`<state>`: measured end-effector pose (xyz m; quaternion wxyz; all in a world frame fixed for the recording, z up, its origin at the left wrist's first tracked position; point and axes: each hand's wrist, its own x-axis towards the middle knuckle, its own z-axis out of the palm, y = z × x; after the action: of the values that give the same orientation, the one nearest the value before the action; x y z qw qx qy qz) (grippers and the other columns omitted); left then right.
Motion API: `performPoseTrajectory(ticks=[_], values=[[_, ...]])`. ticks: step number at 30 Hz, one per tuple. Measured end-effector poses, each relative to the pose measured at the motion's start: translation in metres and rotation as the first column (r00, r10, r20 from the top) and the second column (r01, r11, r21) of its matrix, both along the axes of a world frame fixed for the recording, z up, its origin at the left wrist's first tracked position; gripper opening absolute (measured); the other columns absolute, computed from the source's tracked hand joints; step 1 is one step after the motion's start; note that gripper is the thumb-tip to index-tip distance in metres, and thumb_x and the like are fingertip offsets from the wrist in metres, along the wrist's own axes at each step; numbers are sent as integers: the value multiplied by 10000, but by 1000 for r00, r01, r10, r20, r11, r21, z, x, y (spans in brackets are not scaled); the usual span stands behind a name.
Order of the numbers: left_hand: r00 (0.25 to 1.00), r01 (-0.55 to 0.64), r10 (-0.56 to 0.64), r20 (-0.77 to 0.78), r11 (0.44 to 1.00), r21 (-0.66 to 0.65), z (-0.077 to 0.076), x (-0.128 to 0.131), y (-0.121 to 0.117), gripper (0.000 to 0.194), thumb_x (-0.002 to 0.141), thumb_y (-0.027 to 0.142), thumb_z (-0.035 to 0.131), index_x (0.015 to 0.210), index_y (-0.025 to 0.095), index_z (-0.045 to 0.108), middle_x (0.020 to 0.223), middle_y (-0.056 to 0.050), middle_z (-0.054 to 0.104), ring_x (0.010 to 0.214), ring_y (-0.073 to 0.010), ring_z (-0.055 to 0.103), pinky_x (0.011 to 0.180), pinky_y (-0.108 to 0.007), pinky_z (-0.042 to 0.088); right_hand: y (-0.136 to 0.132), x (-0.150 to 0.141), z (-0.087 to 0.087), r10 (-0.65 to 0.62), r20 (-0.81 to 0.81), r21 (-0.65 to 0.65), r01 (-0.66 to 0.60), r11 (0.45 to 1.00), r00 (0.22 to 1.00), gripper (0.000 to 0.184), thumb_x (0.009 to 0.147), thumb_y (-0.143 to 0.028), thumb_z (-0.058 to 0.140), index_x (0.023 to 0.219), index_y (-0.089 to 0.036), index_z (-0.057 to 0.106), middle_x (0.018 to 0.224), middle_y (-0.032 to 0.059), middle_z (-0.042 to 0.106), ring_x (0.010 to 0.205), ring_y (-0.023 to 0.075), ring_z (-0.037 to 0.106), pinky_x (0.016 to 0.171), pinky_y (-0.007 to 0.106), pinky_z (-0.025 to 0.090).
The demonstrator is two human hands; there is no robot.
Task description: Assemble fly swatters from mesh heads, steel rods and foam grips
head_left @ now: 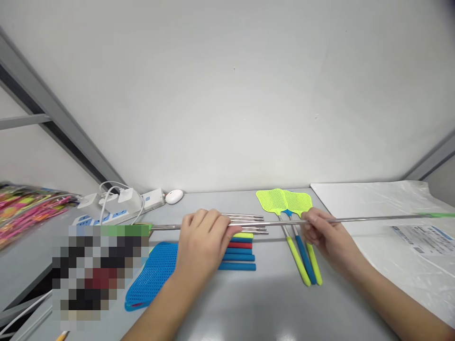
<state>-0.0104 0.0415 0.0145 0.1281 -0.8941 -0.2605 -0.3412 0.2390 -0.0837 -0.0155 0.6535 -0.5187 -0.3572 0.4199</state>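
Across the grey table (pixel 277 308), metal rod (pixel 273 223): long, thin and nearly level, raised in both hands, with a green part (pixel 441 215) at its far right. Whether it is one piece throughout, I cannot tell.

Left hand (pixel 204 237): seen from the back, fingers curled closed over the rod, thumb lying along it.

Right hand (pixel 322 229): closed in a pinch, thumb and bent fingers around the rod, near the swatter heads.

Step in hand: by my judgement, the rod is being held steady or handled at two places; the picture does not settle which.

Any move of the rod: would call for both hands to travel together, keeping its long ends off the things around it.

Loose rods (pixel 254 216): several, silvery, lying side by side behind and below the held one, partly hidden by the left hand.

Handle tubes (pixel 241 267): a row of blue, red and yellow-green, just beside those rods.

Swatters (pixel 272 200): three, overlapping, with mesh heads towards the wall (pixel 231 94) and coloured handles towards the viewer.

Blue mesh heads (pixel 152 272): stacked left of the tubes.

Farther left: power strip (pixel 121 217), white oval object (pixel 174 196), bright packages (pixel 39 208).

Farther right: clear plastic wrapping (pixel 377 203).
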Motion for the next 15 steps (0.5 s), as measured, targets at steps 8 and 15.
performPoseTrajectory(ticks=[8,15], values=[[985,153,-158,-75,986,-63,-7,16,-13,352,993,391,441,752,176,580,739,-23,623,703,-180,498,681,-330,291,-11,-14,-8,77,222,-145,-45,988,972,491,909,-464,553,523,-190,424,533,-33,327,528,113,284,508,292,198],[999,-51,50,-11,993,-104,4,-18,26,361,1001,293,392,696,185,552,605,10,571,594,-150,492,725,-329,317,-5,22,17,-267,-126,-18,267,963,955,439,844,-293,610,523,-210,323,542,-56,194,520,116,188,498,290,242]])
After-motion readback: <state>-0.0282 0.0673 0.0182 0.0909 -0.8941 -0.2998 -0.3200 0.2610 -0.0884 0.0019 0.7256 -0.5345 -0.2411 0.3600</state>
